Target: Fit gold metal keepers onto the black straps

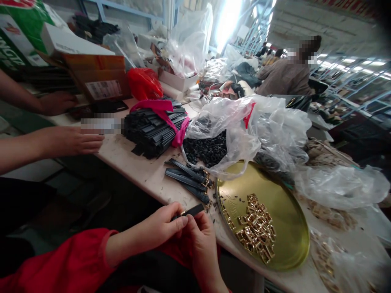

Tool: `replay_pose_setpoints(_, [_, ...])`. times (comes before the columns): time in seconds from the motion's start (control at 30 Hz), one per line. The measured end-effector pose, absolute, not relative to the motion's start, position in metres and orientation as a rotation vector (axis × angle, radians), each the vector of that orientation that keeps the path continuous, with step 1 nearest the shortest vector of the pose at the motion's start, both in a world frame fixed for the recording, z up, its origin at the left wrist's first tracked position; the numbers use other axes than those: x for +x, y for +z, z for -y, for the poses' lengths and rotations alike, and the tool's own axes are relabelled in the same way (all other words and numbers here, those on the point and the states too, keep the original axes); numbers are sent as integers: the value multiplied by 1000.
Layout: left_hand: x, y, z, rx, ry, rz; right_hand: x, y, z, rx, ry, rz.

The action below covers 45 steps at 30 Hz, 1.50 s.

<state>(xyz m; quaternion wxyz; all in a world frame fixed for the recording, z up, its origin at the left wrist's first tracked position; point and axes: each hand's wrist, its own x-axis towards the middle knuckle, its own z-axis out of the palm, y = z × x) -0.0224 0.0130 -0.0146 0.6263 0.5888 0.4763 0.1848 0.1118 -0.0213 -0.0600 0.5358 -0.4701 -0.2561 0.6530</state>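
Both my hands meet at the table's front edge around a black strap (194,210). My left hand (165,226) pinches its left end, where a bit of gold metal shows between the fingers. My right hand (200,232) grips the strap from below and right, thumb against it. Just beyond lie several black straps with gold buckles (187,179). To the right, a round gold tray (290,228) bears a heap of gold buckles (256,228). Small black loops (210,148) fill an open clear plastic bag behind the straps.
A bundle of black strips (152,130) tied with pink ribbon lies further back. Another person's hands (76,140) rest at the left near a cardboard box (97,77). Plastic bags (275,122) crowd the back and right. A person (284,77) is in the background.
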Motion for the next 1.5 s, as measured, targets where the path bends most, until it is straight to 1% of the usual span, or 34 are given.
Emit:
replay_pose_setpoints(0.23, [-22, -18, -10, 1099, 398, -996, 109, -55, 18, -1145, 1612, 606])
replay_pose_setpoints(0.3, [-21, -18, -8, 1066, 400, -1010, 109, -52, 21, -1242, 1454, 768])
replay_pose_setpoints(0.4, [-20, -18, -2, 1099, 466, -1061, 112, -48, 27, -1381, 992, 1165])
replay_pose_setpoints(0.43, [-21, -17, 1, 1134, 493, -1082, 114, -47, 29, -1397, 887, 1264])
replay_pose_setpoints(0.47, [-22, -15, 3, 1174, 506, -1096, 115, -46, 31, -1405, 854, 1319])
replay_pose_setpoints(0.5, [-23, -12, 6, 1213, 496, -1097, 117, -45, 33, -1410, 896, 1325])
replay_pose_setpoints(0.63, [-30, 1, 12, 1303, 409, -1054, 120, -37, 39, -1315, 1296, 1150])
replay_pose_setpoints(0.77, [-35, 9, 10, 1328, 502, -1091, 123, -19, 39, -1207, 1396, 1252])
replay_pose_setpoints(0.83, [-36, 10, 6, 1367, 551, -1038, 130, -8, 26, -1186, 1499, 1400])
replay_pose_setpoints(0.87, [-37, 10, 3, 1395, 554, -1009, 135, -4, 14, -1199, 1499, 1481])
replay_pose_setpoints(0.9, [-37, 8, 0, 1415, 543, -996, 141, 0, -1, -1244, 1428, 1564])
replay_pose_setpoints(0.93, [-37, 5, -4, 1424, 528, -1006, 148, 3, -20, -1327, 1271, 1660])
replay_pose_setpoints(1.03, [-37, -8, -19, 1387, 511, -1100, 165, 2, -86, -1665, 545, 1892])
replay_pose_setpoints(1.1, [-38, -17, -31, 1366, 520, -1139, 170, -6, -127, -1779, 345, 1962])
replay_pose_setpoints(1.27, [-38, -26, -55, 1327, 529, -1168, 157, -30, -181, -1919, 292, 2033])
replay_pose_setpoints(1.37, [-39, -27, -64, 1359, 571, -1171, 153, -34, -188, -1929, 326, 2025])
replay_pose_setpoints(1.5, [-39, -24, -74, 1363, 669, -1201, 158, -24, -176, -1842, 432, 1982])
